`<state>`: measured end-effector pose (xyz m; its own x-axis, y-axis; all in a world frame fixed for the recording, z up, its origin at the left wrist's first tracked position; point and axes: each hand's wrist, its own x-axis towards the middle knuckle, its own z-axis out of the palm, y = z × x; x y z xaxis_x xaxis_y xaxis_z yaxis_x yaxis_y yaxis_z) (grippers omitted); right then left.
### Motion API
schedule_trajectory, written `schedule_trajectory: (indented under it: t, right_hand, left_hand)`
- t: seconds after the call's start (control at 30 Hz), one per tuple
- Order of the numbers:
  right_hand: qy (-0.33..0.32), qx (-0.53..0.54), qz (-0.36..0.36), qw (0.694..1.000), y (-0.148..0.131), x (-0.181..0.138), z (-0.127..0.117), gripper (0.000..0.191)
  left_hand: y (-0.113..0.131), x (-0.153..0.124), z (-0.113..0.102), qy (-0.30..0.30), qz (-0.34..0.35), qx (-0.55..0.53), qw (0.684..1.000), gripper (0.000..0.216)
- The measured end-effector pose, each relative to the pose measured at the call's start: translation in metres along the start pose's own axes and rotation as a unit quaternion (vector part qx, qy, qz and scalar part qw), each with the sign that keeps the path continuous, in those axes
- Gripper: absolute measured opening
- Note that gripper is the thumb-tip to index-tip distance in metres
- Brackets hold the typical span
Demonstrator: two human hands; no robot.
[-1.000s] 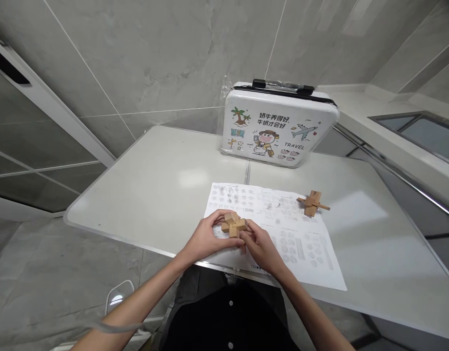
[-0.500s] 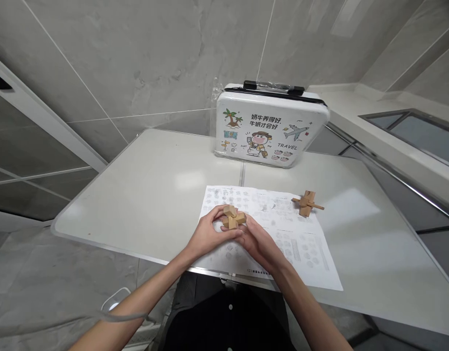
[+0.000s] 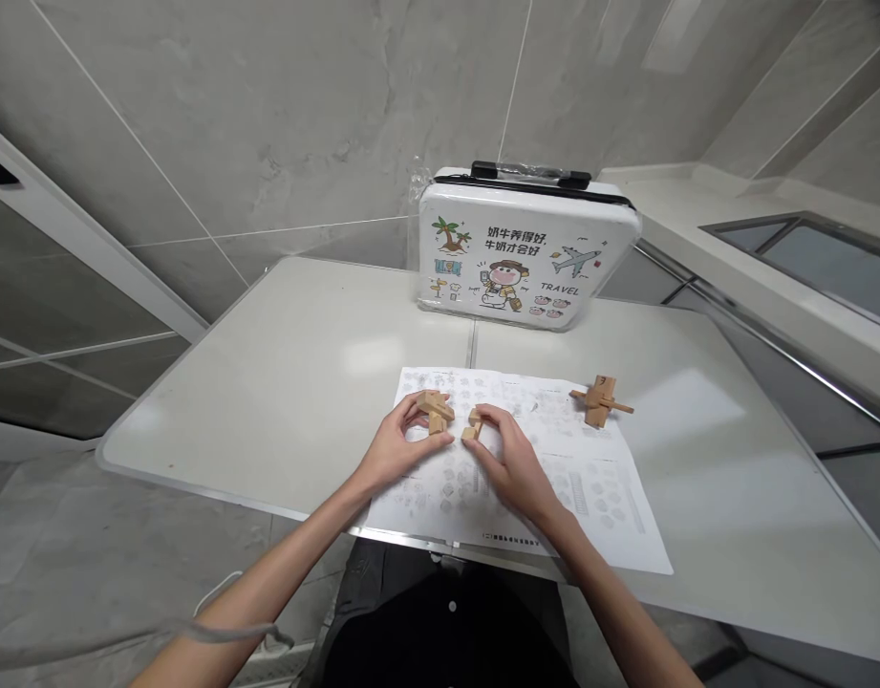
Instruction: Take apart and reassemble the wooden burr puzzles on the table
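Observation:
Above the printed sheet (image 3: pixel 511 506), my left hand (image 3: pixel 397 444) grips a cluster of interlocked light wooden puzzle pieces (image 3: pixel 437 411) between thumb and fingers. A short gap to the right, my right hand (image 3: pixel 515 459) pinches a notched wooden puzzle piece (image 3: pixel 473 426) by its ends. The notch of this piece faces the cluster, and the two do not touch. Parts of the cluster are hidden behind my left fingers. The sheet shows many small faint diagrams, too small to read.
A darker assembled wooden puzzle (image 3: pixel 601 401) sits at the sheet's upper right corner. At the back of the white table (image 3: pixel 282 382) stands a white cartoon-printed case (image 3: pixel 529 253) against the grey wall. A grey cable (image 3: pixel 225 631) crosses near my left forearm.
The wooden puzzle held between both hands has come apart. My right hand has drawn one notched piece off to the right, while the cluster moved slightly left in my left hand.

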<state>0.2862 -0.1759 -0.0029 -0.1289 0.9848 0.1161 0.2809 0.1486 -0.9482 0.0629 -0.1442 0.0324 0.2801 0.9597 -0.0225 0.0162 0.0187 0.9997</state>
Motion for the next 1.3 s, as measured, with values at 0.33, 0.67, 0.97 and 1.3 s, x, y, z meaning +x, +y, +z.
schedule_trajectory:
  t: [0.33, 0.67, 0.97, 1.3]
  right_hand:
    - [0.009, -0.15, -0.09, 0.985, 0.006, -0.008, 0.004, 0.046]
    - [0.032, -0.109, -0.115, 0.987, -0.011, -0.016, -0.01, 0.019]
    - [0.178, -0.327, -0.052, 0.927, 0.018, -0.021, -0.018, 0.015]
    - [0.171, -0.358, -0.037, 0.917, 0.021, -0.014, 0.0, 0.015]
  left_hand:
    - [0.002, -0.005, 0.002, -0.066, 0.021, 0.058, 0.996, 0.068]
    - [0.012, -0.001, 0.01, -0.106, 0.047, 0.192, 0.974, 0.07]
    - [-0.015, 0.029, -0.014, -0.123, 0.156, 0.373, 0.906, 0.073]
    - [-0.018, 0.042, -0.003, -0.168, 0.159, 0.407, 0.883, 0.085]
